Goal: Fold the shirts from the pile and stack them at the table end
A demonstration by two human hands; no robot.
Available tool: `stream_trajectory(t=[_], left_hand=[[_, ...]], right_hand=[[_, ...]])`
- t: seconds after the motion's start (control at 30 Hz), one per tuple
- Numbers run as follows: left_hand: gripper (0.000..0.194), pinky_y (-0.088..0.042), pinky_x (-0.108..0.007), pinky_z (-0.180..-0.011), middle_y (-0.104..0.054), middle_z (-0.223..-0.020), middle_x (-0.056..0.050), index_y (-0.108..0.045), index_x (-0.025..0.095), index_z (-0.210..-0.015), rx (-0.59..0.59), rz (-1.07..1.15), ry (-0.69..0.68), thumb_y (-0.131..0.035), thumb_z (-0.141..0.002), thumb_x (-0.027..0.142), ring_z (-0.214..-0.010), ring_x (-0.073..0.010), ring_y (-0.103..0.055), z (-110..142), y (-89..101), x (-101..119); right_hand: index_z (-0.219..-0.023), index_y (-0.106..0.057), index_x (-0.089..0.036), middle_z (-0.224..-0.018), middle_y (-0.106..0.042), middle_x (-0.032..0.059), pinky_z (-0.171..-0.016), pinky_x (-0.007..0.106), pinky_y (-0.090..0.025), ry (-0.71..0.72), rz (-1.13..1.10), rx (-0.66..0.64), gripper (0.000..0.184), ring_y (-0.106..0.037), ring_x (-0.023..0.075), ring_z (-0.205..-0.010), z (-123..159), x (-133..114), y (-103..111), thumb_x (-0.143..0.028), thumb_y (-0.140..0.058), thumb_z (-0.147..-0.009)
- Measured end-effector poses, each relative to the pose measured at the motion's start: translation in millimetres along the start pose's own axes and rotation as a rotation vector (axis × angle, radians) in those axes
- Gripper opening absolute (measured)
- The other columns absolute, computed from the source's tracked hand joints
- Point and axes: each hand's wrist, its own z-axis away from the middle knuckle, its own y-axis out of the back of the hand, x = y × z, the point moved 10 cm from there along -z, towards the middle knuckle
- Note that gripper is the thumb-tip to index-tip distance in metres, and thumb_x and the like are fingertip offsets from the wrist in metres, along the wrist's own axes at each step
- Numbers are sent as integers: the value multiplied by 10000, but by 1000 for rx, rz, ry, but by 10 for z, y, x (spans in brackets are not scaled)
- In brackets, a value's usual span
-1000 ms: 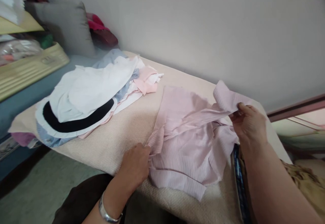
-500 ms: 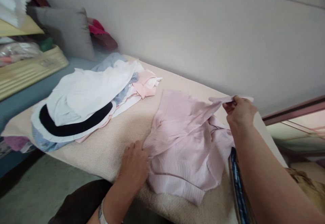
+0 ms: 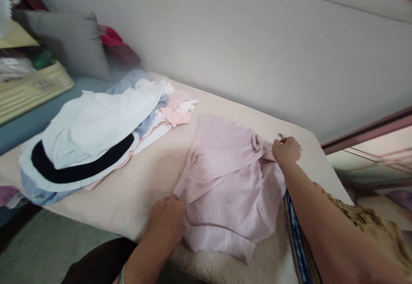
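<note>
A pale pink ribbed garment lies spread on the cream cloth-covered surface, with a sleeve laid across it and bunched at the upper right. My left hand is closed on the garment's left edge. At the bunched end, my right hand has curled fingers, low over the surface. A thin dark metal object pokes out by its fingertips; its kind is unclear, and what those fingers grip is hidden.
To the left is a pile of clothes, topped by a white garment with a black band. Behind it are a grey cushion and a cream basket. Folded blue fabric lies under my right forearm. A wall runs along the back.
The raised pink sleeve has come down and bunched on the garment. My right hand has lowered, and the thin dark object now shows beside it. My left hand stays at the garment's edge.
</note>
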Motion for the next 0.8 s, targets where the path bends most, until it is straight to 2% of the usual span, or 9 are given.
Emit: stream_trajectory(t=[0.1,0.2,0.3,0.37,0.43,0.57,0.67,0.73,0.8], left_hand=[[378,-535,-446,-813,-704,-1040,-145,-683,151,-1025,4,-1,5,-452,-775,-14,-992,-318,-685,-10,-13,4],[388,-540,-458,-808,-707,-1044,-141,-676,154,-1028,-12,-9,17,-443,-772,-22,-996,-325,-690,-15,-33,-1],[377,-542,-457,-801,-710,-1037,-139,-673,153,-1016,-26,-19,15,-445,-772,-22,-996,-328,-693,-19,-45,2],[371,-544,-450,-792,-711,-1031,-133,-673,156,-1004,-28,-23,13,-449,-768,-22,-987,-324,-694,-25,-54,0],[373,-544,-435,-782,-712,-1027,-126,-672,158,-998,-31,-26,14,-449,-763,-26,-981,-316,-695,-33,-67,-7],[389,-533,-398,-797,-712,-1036,-120,-668,155,-1004,-36,-32,22,-445,-752,-41,-994,-290,-688,-47,-92,-24],[387,-524,-375,-805,-708,-1043,-116,-667,162,-1007,-47,-23,40,-454,-752,-36,-1000,-272,-680,-54,-119,-43],[377,-522,-368,-805,-707,-1043,-113,-667,166,-1007,-58,-9,44,-469,-751,-26,-1004,-267,-677,-60,-139,-47],[373,-524,-373,-807,-707,-1040,-110,-668,167,-1000,-67,-5,44,-469,-751,-25,-1004,-269,-677,-68,-153,-45]], right_hand=[[-1114,-659,-170,-1133,-652,191,-868,436,-476,118,67,-19,326,-622,316,-1011,88,-189,-65,-323,-490,-880],[-1139,-673,-203,-1116,-678,135,-826,366,-465,391,181,-230,325,-628,265,-977,261,-592,-395,-314,-475,-907],[-1039,-718,-220,-1096,-686,111,-818,330,-453,629,312,-449,256,-627,250,-999,524,-869,-782,-234,-583,-822],[-919,-733,-210,-1055,-687,115,-822,326,-448,669,341,-483,176,-625,257,-1005,598,-940,-912,-218,-631,-776],[-897,-728,-205,-1052,-687,119,-821,323,-448,650,334,-452,157,-625,254,-1003,564,-963,-942,-234,-599,-813],[-1156,-666,-188,-1192,-656,143,-852,340,-455,510,271,-281,369,-612,256,-1059,191,-828,-764,-254,-360,-959],[-1264,-605,-168,-1225,-644,165,-893,380,-456,224,184,-129,423,-601,281,-1089,-249,-398,-563,-270,-326,-963],[-1305,-579,-153,-1222,-647,177,-891,388,-461,104,168,-132,438,-606,289,-1080,-452,-104,-579,-269,-402,-922],[-1343,-556,-128,-1210,-659,187,-869,373,-469,82,171,-185,495,-621,283,-1053,-576,98,-686,-270,-484,-874]])
